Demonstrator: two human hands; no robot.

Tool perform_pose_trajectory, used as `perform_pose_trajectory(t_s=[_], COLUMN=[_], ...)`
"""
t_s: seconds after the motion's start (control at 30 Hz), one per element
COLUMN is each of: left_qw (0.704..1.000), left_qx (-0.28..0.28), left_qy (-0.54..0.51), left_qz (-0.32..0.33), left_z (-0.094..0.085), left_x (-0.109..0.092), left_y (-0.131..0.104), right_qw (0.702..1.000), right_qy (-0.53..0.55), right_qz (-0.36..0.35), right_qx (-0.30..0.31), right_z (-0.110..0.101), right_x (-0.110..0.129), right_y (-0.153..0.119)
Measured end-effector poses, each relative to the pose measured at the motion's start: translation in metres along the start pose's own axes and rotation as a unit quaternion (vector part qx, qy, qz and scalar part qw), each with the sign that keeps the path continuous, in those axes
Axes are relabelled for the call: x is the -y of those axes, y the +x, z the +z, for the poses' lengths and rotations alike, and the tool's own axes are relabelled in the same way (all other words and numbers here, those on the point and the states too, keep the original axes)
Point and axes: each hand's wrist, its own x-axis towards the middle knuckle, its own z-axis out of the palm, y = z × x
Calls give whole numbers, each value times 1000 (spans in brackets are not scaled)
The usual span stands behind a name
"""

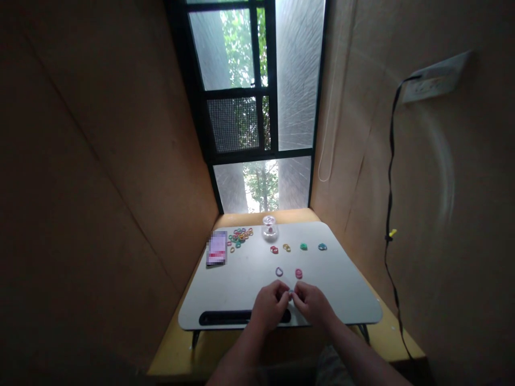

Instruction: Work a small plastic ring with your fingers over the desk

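My left hand (272,303) and my right hand (311,301) meet over the front part of a white folding table (225,289). Their fingertips pinch a small pale band (291,292), mostly hidden by the fingers. Just beyond the hands lie a purple band (279,272) and a pink band (298,273). Farther back, small groups of bands form a row: red (274,250), yellow (286,247), green (303,246) and blue (322,246). A mixed pile of coloured bands (241,236) is at the back left.
A clear container (269,229) stands at the table's back edge. A phone-like device (217,248) lies at the left. The black slot (225,317) runs along the front edge. Walls rise on both sides; a black cable (389,187) hangs at the right.
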Motion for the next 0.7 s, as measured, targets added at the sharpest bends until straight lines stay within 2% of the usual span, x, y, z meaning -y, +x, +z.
perform_pose_trajectory(t_s=[0.37,0.7], left_qw=[999,1000], left_qx=[-12,7], left_qy=[31,25], left_qz=[-20,-16], left_z=[3,-1], left_x=[5,-4], left_y=[0,-2], right_qw=[1000,1000], right_qy=[2,13], right_qz=[-20,4], right_qx=[-5,-6], right_z=[-4,-2], right_x=[9,7], right_y=[-9,-9])
